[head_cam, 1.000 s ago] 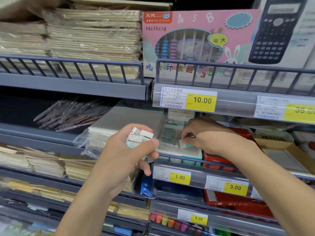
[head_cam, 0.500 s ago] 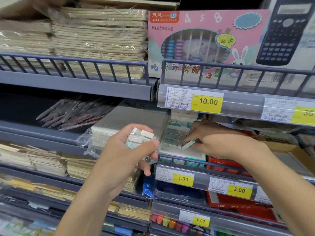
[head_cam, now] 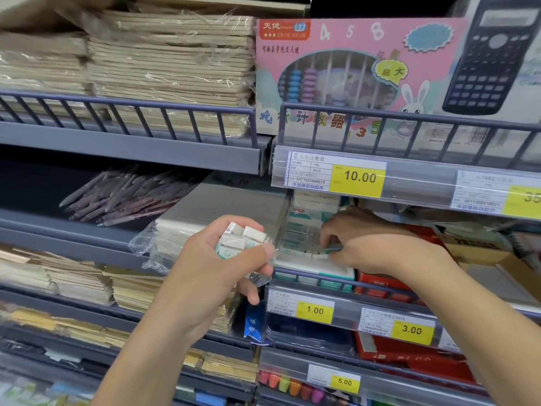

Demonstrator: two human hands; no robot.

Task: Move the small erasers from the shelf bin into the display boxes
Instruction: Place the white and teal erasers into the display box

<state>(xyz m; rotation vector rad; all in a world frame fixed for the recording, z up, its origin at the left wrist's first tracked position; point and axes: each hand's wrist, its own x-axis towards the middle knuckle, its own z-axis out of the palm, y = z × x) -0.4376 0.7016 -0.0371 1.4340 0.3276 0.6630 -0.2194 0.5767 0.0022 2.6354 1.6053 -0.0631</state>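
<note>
The left hand (head_cam: 210, 273) curls its fingers around a cluster of small white rectangular erasers in teal paper sleeves (head_cam: 238, 240), held just left of the white-and-teal cardboard display box (head_cam: 314, 266) on the grey metal shelf. The right hand (head_cam: 371, 244) reaches into that box, fingertips pinching one teal-sleeved eraser (head_cam: 328, 251) among the rows.

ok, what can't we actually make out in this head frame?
- How many erasers the left hand grips: fingers cover most.
- Display box fill: the right hand covers part of it.
- Rightmost price tag: cut by the frame edge.
- Small print on the tags: blurred.
</note>
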